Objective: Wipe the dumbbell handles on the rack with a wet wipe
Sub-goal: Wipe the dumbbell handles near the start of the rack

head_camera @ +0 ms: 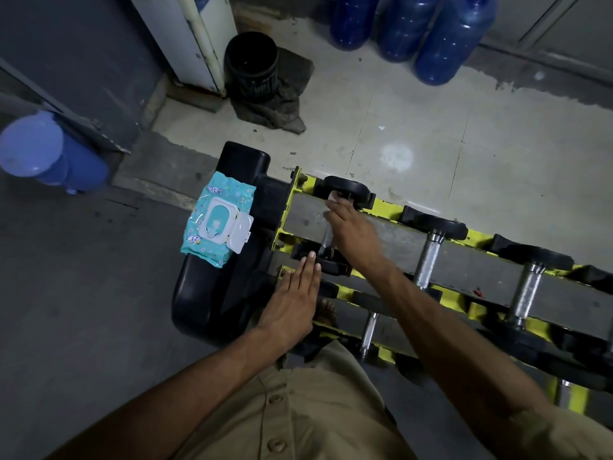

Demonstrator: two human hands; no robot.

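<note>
Left hand (295,293), fingers straight and together, rests flat against the end dumbbell (351,189) at its near head. Right hand (355,230), at 1 o'clock, pinches the wet wipe (332,196) at the far end of the handle (326,239). If that brace slips, the dumbbell could roll in the rack (291,202).

The floor is pale, stained tile (414,127) in the middle, bordered by dark grey covering (66,277) with ragged edges; the light is dim. A black bin (251,66) stands on a dirty rag (278,111) just beside a white unit (179,34). Three blue water jugs (454,38) stand at the far side, and another blue jug (43,151) is at the left
</note>
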